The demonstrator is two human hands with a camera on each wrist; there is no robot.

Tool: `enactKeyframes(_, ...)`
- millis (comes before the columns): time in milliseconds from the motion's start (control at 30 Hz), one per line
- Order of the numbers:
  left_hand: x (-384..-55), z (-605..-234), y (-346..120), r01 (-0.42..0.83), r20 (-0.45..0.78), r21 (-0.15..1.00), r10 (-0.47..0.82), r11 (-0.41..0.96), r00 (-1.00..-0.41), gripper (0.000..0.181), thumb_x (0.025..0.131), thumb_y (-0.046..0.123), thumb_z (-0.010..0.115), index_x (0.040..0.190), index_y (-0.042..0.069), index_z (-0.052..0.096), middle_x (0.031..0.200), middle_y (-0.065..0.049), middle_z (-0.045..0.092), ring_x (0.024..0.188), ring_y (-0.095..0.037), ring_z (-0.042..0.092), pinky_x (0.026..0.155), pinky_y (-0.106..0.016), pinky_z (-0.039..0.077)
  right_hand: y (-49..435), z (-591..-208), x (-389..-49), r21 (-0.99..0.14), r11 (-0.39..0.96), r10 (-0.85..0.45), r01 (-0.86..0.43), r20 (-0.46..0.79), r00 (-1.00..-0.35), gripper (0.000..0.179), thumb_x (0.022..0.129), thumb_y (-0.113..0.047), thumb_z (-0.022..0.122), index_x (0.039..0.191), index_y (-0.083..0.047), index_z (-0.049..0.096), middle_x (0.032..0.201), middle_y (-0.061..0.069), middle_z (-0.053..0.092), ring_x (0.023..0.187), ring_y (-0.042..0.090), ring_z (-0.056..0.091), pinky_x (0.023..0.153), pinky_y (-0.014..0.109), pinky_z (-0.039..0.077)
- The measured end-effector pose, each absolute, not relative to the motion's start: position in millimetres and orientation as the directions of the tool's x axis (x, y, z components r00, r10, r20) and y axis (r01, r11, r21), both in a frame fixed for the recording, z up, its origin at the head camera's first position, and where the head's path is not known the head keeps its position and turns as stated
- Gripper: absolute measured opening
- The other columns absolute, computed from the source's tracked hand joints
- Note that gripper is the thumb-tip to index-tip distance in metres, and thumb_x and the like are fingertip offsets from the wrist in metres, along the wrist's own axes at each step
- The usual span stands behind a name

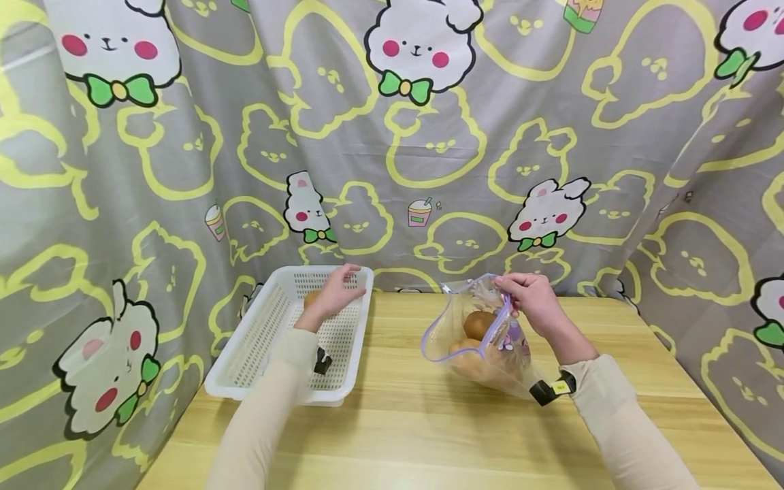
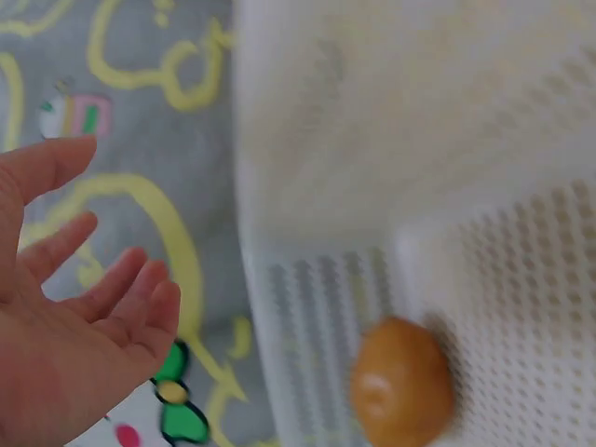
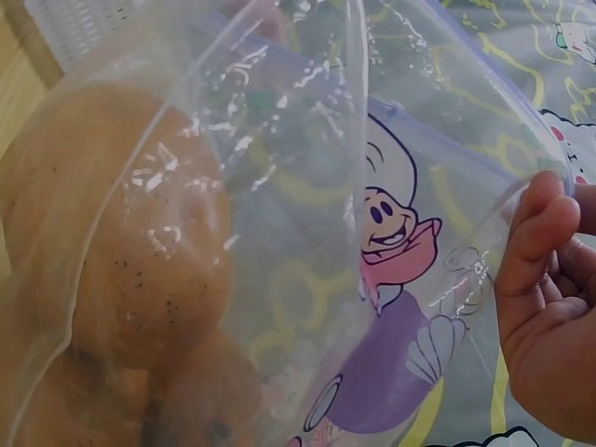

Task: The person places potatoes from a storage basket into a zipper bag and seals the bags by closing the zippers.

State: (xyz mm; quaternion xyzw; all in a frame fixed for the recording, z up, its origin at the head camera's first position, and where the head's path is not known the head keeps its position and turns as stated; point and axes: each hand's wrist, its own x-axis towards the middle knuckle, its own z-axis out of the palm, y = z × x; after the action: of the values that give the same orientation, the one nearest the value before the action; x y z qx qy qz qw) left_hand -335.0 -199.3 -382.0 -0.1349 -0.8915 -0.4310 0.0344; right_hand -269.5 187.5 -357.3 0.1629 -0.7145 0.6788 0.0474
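Note:
My left hand (image 1: 333,297) hovers over the far part of a white plastic basket (image 1: 250,340), fingers spread and loosely bent, nothing between them. Under it, a glossy brown bun (image 2: 405,382) lies in the basket's far end; in the head view the hand and wrist partly cover it. With thumb and fingers my right hand (image 1: 539,303) pinches the purple-edged rim of a clear zip bag (image 1: 437,335), whose mouth gapes toward the left. Inside the bag sit several brown buns (image 1: 479,325), one speckled with dark dots in the right wrist view. A cartoon print (image 3: 391,372) decorates the bag's side.
Both containers stand on a light wooden table (image 1: 404,429), the basket on the left, the bag right of centre. A patterned grey curtain (image 1: 429,156) hangs close behind the table and along its sides. Small black wrist devices (image 1: 554,388) are strapped at the cuffs.

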Motion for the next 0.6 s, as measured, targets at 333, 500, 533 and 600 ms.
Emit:
enactKeyframes(333, -347.7, -410.0, -235.0, 0.158, 0.068, 0.534, 0.144, 0.831, -0.987, 0.056, 0.085, 0.014, 0.066, 0.137, 0.006, 0.046, 0.147, -0.02, 0.031, 0.129, -0.039, 0.033, 0.102, -0.054, 0.032, 188.1, -358.5, -267.6, -0.955, 0.034, -0.165, -0.294, 0.285, -0.944, 0.035, 0.094, -0.016, 0.059, 0.094, 0.019, 0.057, 0.055, -0.002, 0.05, 0.04, 0.008, 0.04, 0.039, 0.02, 0.04)
enactKeyframes(500, -351.2, -424.2, -248.3, 0.161, 0.075, 0.462, 0.142, 0.872, -0.987, 0.062, 0.082, 0.011, 0.069, 0.139, 0.005, 0.044, 0.146, -0.021, 0.031, 0.134, -0.041, 0.027, 0.107, -0.054, 0.023, 188.5, -357.4, -266.0, -0.955, 0.013, -0.166, -0.296, 0.29, -0.942, 0.034, 0.094, -0.014, 0.06, 0.095, 0.019, 0.057, 0.055, -0.002, 0.05, 0.04, 0.007, 0.041, 0.039, 0.02, 0.04)
enactKeyframes(533, -351.7, -426.6, -250.3, 0.165, 0.076, 0.451, 0.147, 0.877, -0.986, 0.063, 0.082, 0.011, 0.07, 0.139, 0.005, 0.044, 0.146, -0.021, 0.031, 0.133, -0.041, 0.027, 0.107, -0.054, 0.023, 188.7, -357.1, -265.8, -0.955, 0.014, -0.165, -0.296, 0.289, -0.943, 0.034, 0.094, -0.014, 0.06, 0.095, 0.019, 0.057, 0.055, -0.002, 0.05, 0.04, 0.007, 0.041, 0.039, 0.02, 0.04)
enactKeyframes(600, -352.3, -429.7, -253.8, 0.18, 0.078, 0.431, 0.162, 0.884, -0.984, 0.066, 0.082, 0.011, 0.071, 0.14, 0.004, 0.042, 0.146, -0.023, 0.03, 0.133, -0.043, 0.027, 0.106, -0.055, 0.023, 189.0, -356.6, -265.2, -0.956, 0.019, -0.161, -0.293, 0.287, -0.944, 0.034, 0.094, -0.014, 0.06, 0.095, 0.019, 0.057, 0.055, -0.002, 0.05, 0.04, 0.007, 0.041, 0.039, 0.02, 0.04)
